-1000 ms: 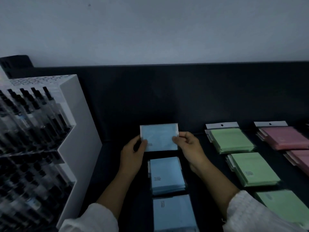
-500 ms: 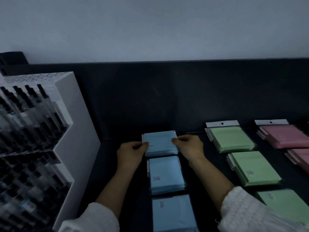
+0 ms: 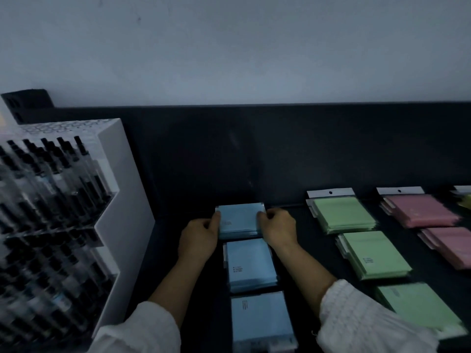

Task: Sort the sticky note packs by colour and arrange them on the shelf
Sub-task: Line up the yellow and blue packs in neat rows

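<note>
**Rear blue pack** (image 3: 239, 219): level and low on the dark shelf (image 3: 318, 247), at the far end of the blue column, close to the dark back panel (image 3: 254, 154). Gripped at both side edges.

**Left hand** (image 3: 198, 238): on the pack's left edge, thumb over the top face.

**Right hand** (image 3: 279, 228): on the pack's right edge, fingers curled against it. Hands apart, separated by the width of the pack.

**Middle blue pack** (image 3: 251, 263): directly in front of the rear one, between the two wrists, small dark print near its lower left corner.

**Front blue pack** (image 3: 260, 319): nearest the camera, in line with the other two.

**Green packs:** column of three to the right of the blue. Rear (image 3: 344, 215) with a white hang tab against the back panel, then middle (image 3: 374, 253), then front (image 3: 418, 307).

**Pink packs:** further right. Rear (image 3: 420, 210) with a white hang tab, second (image 3: 451, 245) in front of it.

**White pen rack** (image 3: 122, 200): standing at the left end of the shelf, tiers of dark-capped pens (image 3: 51, 174), blurred.

**White sleeves:** left (image 3: 142, 329) and right (image 3: 356, 319), at the bottom edge.

**Pale wall** (image 3: 229, 47): above the back panel.
</note>
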A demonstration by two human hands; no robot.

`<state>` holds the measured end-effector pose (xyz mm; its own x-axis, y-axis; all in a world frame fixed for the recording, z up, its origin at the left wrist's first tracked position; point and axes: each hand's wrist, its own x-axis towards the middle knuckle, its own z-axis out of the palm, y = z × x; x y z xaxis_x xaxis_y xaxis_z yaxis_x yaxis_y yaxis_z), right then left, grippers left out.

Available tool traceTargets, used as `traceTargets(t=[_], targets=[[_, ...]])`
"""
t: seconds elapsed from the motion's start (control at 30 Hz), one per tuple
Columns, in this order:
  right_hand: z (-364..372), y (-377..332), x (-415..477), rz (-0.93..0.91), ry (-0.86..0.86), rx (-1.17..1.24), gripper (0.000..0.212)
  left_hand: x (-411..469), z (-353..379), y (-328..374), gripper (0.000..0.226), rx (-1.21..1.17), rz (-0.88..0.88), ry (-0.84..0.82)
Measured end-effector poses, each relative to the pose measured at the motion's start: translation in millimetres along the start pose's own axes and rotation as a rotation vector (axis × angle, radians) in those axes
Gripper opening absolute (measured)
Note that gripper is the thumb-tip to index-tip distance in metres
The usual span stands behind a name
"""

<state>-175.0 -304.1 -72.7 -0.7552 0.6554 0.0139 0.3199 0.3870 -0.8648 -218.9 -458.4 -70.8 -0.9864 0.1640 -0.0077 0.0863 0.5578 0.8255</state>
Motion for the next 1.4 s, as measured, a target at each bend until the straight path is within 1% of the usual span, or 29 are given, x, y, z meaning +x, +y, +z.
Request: traceTargets(t=[0.1, 0.17, 0.2, 0.27, 0.3, 0.33, 0.43, 0.6, 0.67, 0.73, 0.83, 0.93, 1.0, 1.07, 1.13, 1.17, 1.2, 1.3, 1.4], targets=[[-10.7, -5.0, 3.1, 0.085, -0.004, 0.078, 0.031, -5.9, -9.9, 9.6, 0.038, 0.040, -0.020, -0.123], [-20.7, -6.1, 1.9, 0.130, -0.033, 0.150, 0.034, -15.5, -15.8, 16.0, 0.045, 0.147, 0.016, -0.191], [-26.1, -6.8, -0.1, 0.151, -0.064, 0.174, 0.034, -21.0, -18.1, 17.6, 0.045, 0.196, 0.042, -0.217], [-36.9, -9.1, -8.9, 0.172, -0.137, 0.194, 0.026, -34.2, -21.9, 18.9, 0.033, 0.248, 0.090, -0.262], [-42.5, -10.8, -15.2, 0.174, -0.166, 0.196, 0.020, -41.1, -24.0, 18.4, 0.032, 0.262, 0.106, -0.269], [-48.8, -12.0, -22.7, 0.170, -0.189, 0.192, 0.018, -47.1, -25.1, 16.0, 0.033, 0.276, 0.120, -0.269], [-61.3, -8.8, -42.0, 0.171, -0.235, 0.185, 0.032, -63.3, -27.1, 6.6, 0.037, 0.314, 0.153, -0.240], [-60.1, 4.1, -68.6, 0.199, -0.279, 0.156, 0.042, -77.0, -23.0, -1.2, 0.042, 0.297, 0.112, -0.227], [-55.8, 6.6, -75.5, 0.205, -0.270, 0.162, 0.037, -79.4, -18.1, -1.9, 0.043, 0.237, 0.079, -0.208], [-51.5, 8.4, -80.9, 0.209, -0.241, 0.163, 0.025, -83.1, -13.1, -2.6, 0.040, 0.196, 0.067, -0.189], [-49.6, 10.0, -88.2, 0.194, -0.206, 0.172, 0.016, -90.2, -10.9, -2.3, 0.033, 0.201, 0.076, -0.153], [-50.2, 9.7, -94.7, 0.162, -0.206, 0.181, 0.012, -91.4, -12.5, -0.9, 0.036, 0.198, 0.089, -0.144], [-53.4, 8.1, -101.4, 0.127, -0.194, 0.168, 0.017, -94.1, -17.0, 0.5, 0.040, 0.216, 0.107, -0.133], [-58.2, 5.2, -110.5, 0.088, -0.178, 0.115, 0.012, -99.5, -23.3, 1.3, 0.042, 0.261, 0.138, -0.093], [-68.7, 2.5, -118.1, 0.029, -0.142, 0.044, 0.033, -108.5, -27.9, 7.0, 0.035, 0.292, 0.186, -0.046], [-76.7, 0.6, -121.0, -0.012, -0.116, 0.020, 0.039, -115.2, -27.9, 13.1, 0.030, 0.285, 0.223, -0.022], [-84.7, -1.3, -122.7, -0.063, -0.096, 0.006, 0.041, -122.9, -27.8, 20.7, 0.029, 0.268, 0.260, 0.004], [-112.4, -5.8, -127.3, -0.147, -0.051, 0.003, 0.038, -149.7, -19.4, 47.9, 0.032, 0.250, 0.398, 0.066], [-147.1, 2.4, -131.8, -0.216, -0.004, -0.019, 0.031, -174.7, 5.2, 71.3, 0.024, 0.168, 0.498, 0.045]])
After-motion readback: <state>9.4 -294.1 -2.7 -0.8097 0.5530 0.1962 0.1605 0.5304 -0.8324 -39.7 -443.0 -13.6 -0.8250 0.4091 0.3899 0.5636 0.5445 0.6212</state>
